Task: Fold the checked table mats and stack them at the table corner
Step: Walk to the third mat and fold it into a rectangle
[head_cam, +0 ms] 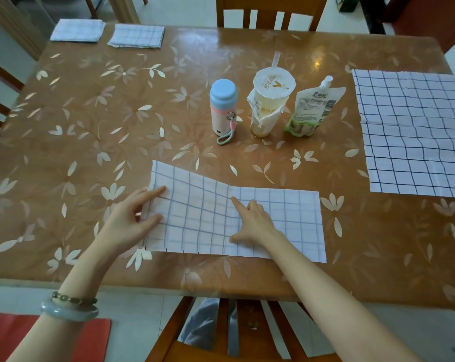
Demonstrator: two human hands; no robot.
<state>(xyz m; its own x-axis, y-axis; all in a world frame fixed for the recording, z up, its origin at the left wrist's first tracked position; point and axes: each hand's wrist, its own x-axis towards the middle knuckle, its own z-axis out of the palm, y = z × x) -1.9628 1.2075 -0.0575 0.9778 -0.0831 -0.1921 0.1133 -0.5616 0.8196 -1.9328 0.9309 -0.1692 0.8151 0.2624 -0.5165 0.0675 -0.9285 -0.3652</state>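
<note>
Left fingers [157, 190]: the forefinger lies stretched on top of the left end of the long mat [281, 218] and the thumb rests on the cloth nearer the person. The edge between them is rumpled and a little raised. The other fingers are curled at that edge and seem to be tucked under it, though the view is too poor to be sure.
Left hand [128, 222]: grips the left end of the long mat.
Right fingers [238, 203]: the forefinger is straight and points away, the thumb is spread toward the near edge, and the rest are loosely bent.
Right hand [254, 223]: presses down on the middle of the long mat and holds nothing.
Long mat: white cloth with blue-grey checks, folded into a strip. It lies along the near edge of the table [90, 121] in front of the person. Its right half is flat and its far edge rises toward the left.
Open mat [414, 131]: spread flat at the right edge of the table, with dark checks, well apart from the long mat.
Folded mats: two small squares side by side at the far left corner, one [77, 30] at the corner and the other [137, 35] just beside it with a gap between.
Table: brown, under a glossy cover with pale flowers.
Middle of the table: a flask [223, 108] with a blue lid and a loop strap, a sealed cup [269, 105] with a straw, and a spouted pouch [312, 108]. They stand upright in a row beyond the long mat.
Chairs: one [268, 11] at the far side, one [247, 335] at the near side beneath the arms.
Left wrist: a pale bangle [69, 310] and a beaded bracelet.
</note>
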